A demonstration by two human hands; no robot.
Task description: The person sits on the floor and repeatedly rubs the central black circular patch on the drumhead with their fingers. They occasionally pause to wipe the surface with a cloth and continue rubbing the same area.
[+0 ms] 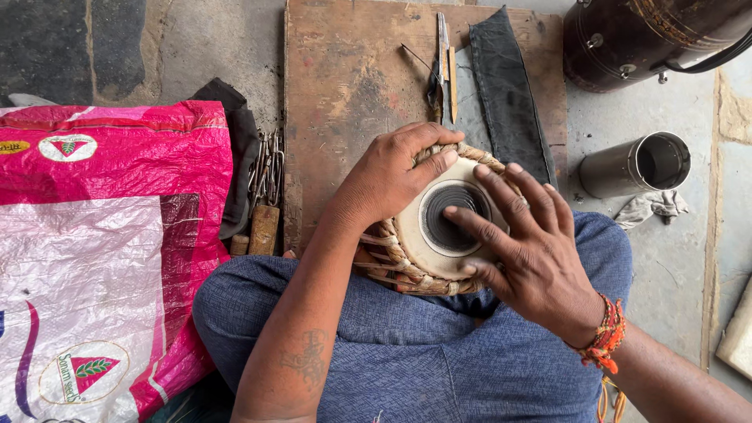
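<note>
1. The left hand (392, 176) curls over the far-left rim of a small drum (435, 227), fingers bent around the braided edge and gripping it; the thumb lies on the pale skin.
2. The right hand (529, 247) rests flat on the drumhead, fingers spread wide and holding nothing; the fingertips (453, 213) touch the black centre patch (453, 218); an orange thread band (605, 338) circles that wrist.
3. The drum sits tilted in the person's lap, against blue trousers (407, 352), its woven straps (384, 254) showing at the left side.
4. Beyond it lies a wooden board (345, 78) on the stone floor, carrying a dark cloth strip (505, 86) and thin hand tools (444, 66).
5. Left of the board lie metal tools (266, 168) and a pink and white sack (102, 243); to the right lies a metal cylinder (638, 164) on its side, a rag (654, 207) just beside it.
</note>
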